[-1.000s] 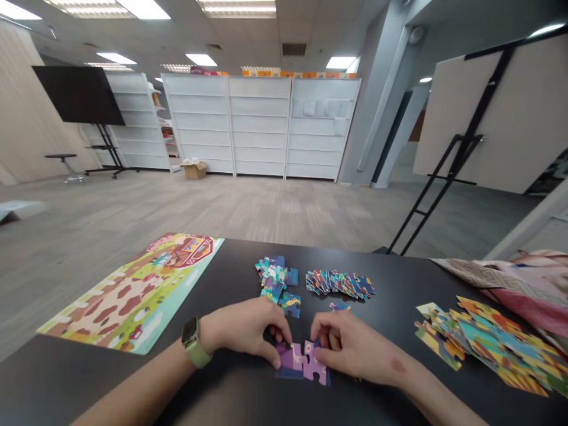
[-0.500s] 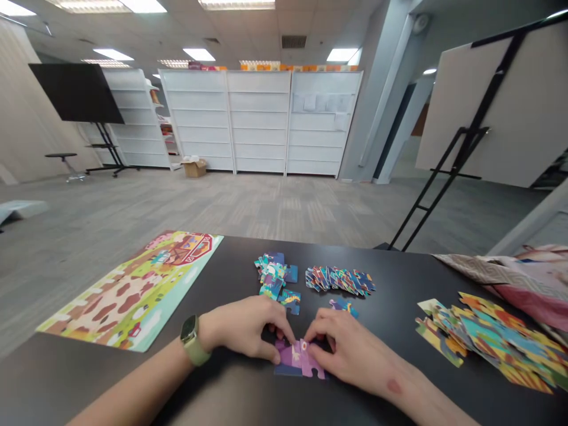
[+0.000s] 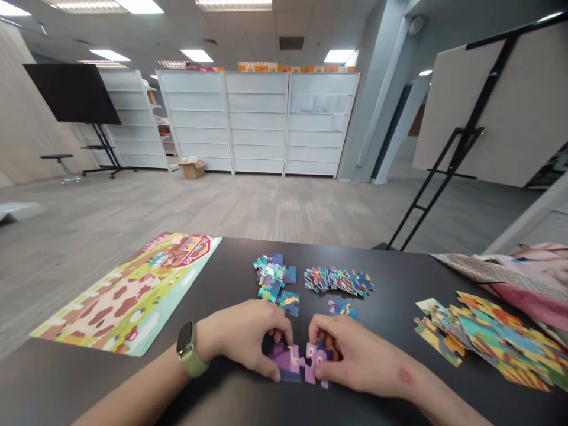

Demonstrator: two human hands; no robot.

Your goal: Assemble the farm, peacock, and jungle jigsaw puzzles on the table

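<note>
My left hand (image 3: 255,337), with a watch on its wrist, is closed on a purple and dark blue puzzle piece (image 3: 287,362) low on the black table. Opposite it, my right hand (image 3: 344,352) pinches a second purple puzzle piece (image 3: 313,362) with eye-like circles on it. The two pieces lie edge to edge with a narrow gap showing; whether their tabs touch I cannot tell. Just beyond my right hand lies a loose blue and purple piece (image 3: 342,308). Past my left hand is a small heap of blue-green pieces (image 3: 271,278).
A row of stacked puzzle pieces (image 3: 339,280) lies at the table's (image 3: 213,384) far middle. A farm picture board (image 3: 128,290) covers the left side. On the right are a pile of yellow-orange pieces (image 3: 483,337) and some cloth (image 3: 510,278). A board stand (image 3: 439,183) rises behind.
The piece in my right hand overlapped the left one before; now it is drawn to the right, with a gap between them. The view has shifted slightly.
</note>
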